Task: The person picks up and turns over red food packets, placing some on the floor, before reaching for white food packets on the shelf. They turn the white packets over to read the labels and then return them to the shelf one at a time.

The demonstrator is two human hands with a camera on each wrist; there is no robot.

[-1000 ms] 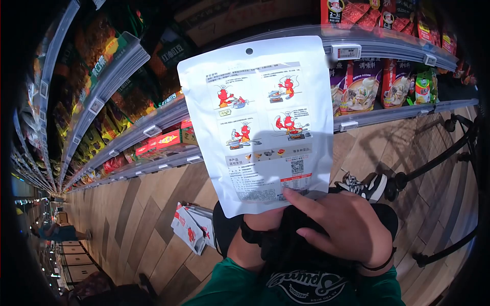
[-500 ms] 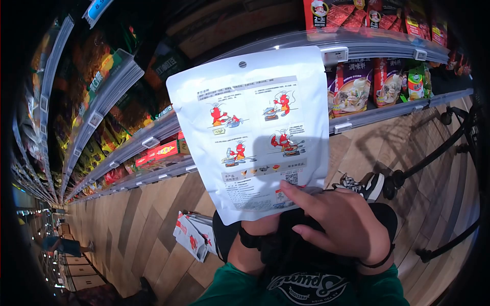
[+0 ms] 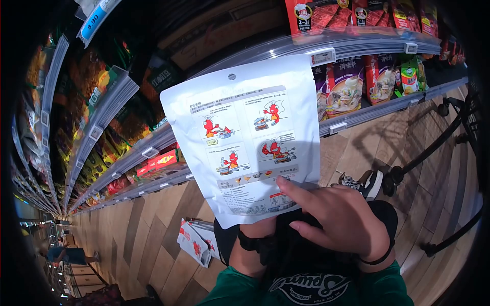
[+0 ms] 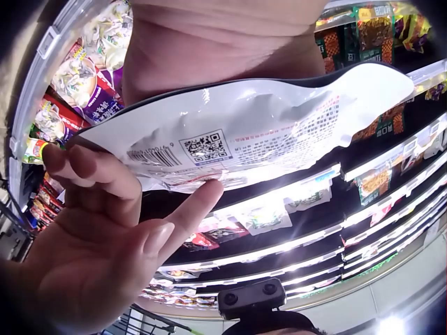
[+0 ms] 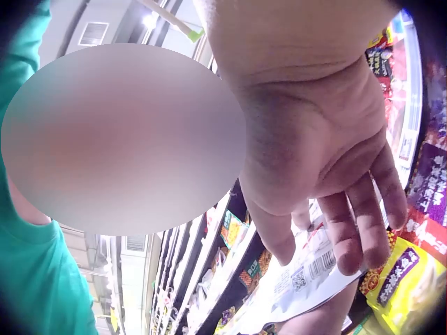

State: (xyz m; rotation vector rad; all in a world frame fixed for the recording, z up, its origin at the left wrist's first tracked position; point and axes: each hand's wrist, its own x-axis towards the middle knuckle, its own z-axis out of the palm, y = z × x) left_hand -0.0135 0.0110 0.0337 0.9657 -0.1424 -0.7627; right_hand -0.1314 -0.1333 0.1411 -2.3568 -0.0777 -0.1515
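A white pouch (image 3: 204, 178) printed with red cartoon lobsters faces the head camera. My left hand is behind it, its fingers hidden; its wrist (image 3: 258, 229) shows at the pouch's lower edge. In the left wrist view, the base of that hand (image 4: 223, 42) lies against the pouch's far side (image 4: 258, 132). My right hand (image 3: 339, 217) is at the pouch's lower right, index finger extended to the printing by the small food pictures. Its other fingers bend loosely and hold nothing, as the left wrist view shows of the right hand (image 4: 98, 244).
Shelves of packets (image 3: 352, 86) run along the front and left. Two similar white pouches (image 3: 194, 245) are low beside the body. A black metal frame on wheels (image 3: 434, 153) stands at the right, near a shoe (image 3: 371, 184). A person (image 3: 66, 254) is far left.
The right index fingertip has moved up the pouch, from the lower table past the QR code to the picture row. The pouch has shifted slightly left and down in the head view.
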